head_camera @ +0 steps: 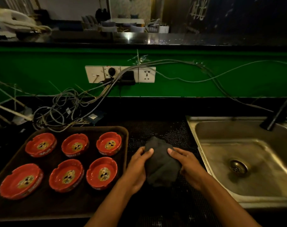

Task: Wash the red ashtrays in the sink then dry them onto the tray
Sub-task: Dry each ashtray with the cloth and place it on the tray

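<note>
tray: six red ashtrays sit in two rows, likely hard, slick, chip-prone, so grip each by its notched rim | your left hand and right hand clasp the soft dark cloth | sink holds no ashtray

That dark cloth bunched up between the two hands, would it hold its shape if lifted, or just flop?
The dark cloth would probably flop: it lies crumpled in soft folds between the left hand and the right hand. It looks light for its bulk and unlikely to roll. Whether it is wet, and so heavier, cannot be told.
</note>
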